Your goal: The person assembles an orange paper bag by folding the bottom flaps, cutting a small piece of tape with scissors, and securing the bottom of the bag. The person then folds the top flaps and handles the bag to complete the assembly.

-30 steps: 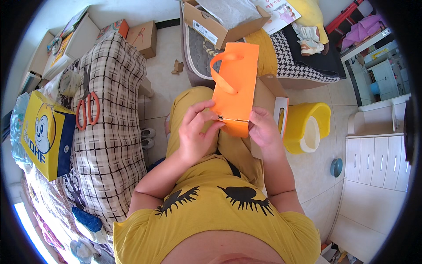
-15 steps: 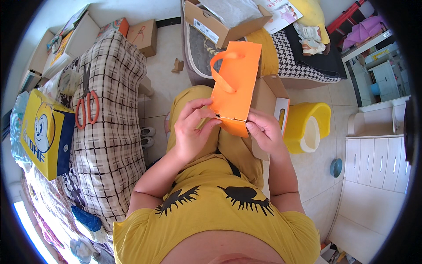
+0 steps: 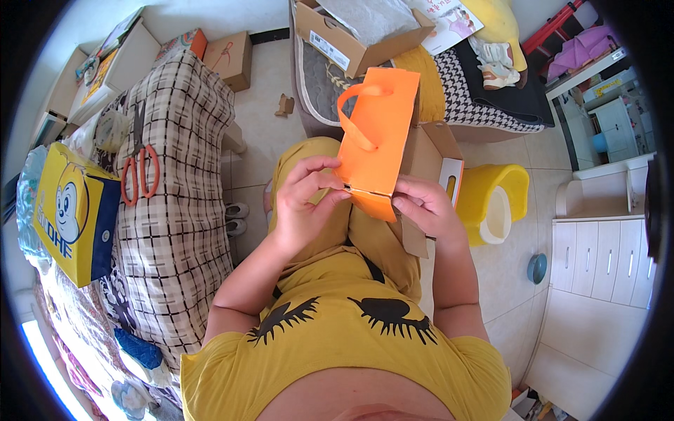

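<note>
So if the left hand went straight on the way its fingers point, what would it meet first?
Most likely the orange box: the left hand already appears to touch its near left corner, though exact contact is hard to judge here.

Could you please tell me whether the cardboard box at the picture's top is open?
Open: the cardboard box shows crumpled wrapping through its uncovered top.
</note>
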`<state>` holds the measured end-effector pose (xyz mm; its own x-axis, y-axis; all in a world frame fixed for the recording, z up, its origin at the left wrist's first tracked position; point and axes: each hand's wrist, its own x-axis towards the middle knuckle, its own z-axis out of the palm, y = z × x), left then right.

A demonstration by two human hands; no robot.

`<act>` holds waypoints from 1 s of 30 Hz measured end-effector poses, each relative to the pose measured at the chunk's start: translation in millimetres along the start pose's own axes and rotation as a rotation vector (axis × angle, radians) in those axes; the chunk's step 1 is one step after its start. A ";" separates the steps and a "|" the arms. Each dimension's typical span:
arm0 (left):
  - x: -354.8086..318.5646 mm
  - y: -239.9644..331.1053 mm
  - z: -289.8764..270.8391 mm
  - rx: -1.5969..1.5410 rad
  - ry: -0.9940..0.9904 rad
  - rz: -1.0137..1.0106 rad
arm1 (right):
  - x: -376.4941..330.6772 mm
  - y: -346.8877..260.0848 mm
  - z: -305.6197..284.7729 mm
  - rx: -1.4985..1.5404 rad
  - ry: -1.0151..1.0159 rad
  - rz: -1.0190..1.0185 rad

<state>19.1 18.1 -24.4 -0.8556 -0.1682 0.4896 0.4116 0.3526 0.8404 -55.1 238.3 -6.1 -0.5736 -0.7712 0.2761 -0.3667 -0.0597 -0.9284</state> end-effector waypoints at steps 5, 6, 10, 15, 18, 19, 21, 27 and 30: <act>3.1 1.3 -5.6 0.064 -0.030 0.085 | 1.1 -12.1 0.9 0.029 -0.018 0.084; 2.8 0.9 -5.7 0.056 -0.032 0.079 | 0.7 -13.6 0.6 0.048 -0.025 0.098; 0.9 -1.2 -4.8 0.019 -0.036 0.048 | 0.8 -16.1 0.8 -0.026 -0.034 0.074; -0.2 -3.7 -5.1 -0.027 -0.042 0.012 | 0.7 -13.5 -4.3 -0.056 -0.081 0.040; -0.9 -5.6 -6.2 -0.059 -0.039 -0.018 | 0.9 -14.1 -2.5 -0.044 -0.080 0.081; -1.0 -6.4 -6.7 -0.071 -0.040 -0.023 | 1.6 -14.9 -2.9 -0.072 -0.099 0.071; -1.4 -7.1 -6.8 -0.118 -0.033 -0.047 | 5.8 -18.9 -5.8 -0.129 -0.135 0.052; -6.1 -21.4 -13.1 -0.168 -0.057 -0.046 | 10.9 -21.5 2.3 -0.179 -0.111 0.051; -10.0 -30.4 -17.3 -0.151 -0.101 0.000 | 8.8 -22.2 4.9 -0.128 -0.132 0.150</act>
<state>20.6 -6.9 -50.8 -0.8797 -0.0723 0.4700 0.4473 0.2094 0.8695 -48.4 229.7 15.7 -0.5309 -0.8421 0.0948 -0.3794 0.1362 -0.9152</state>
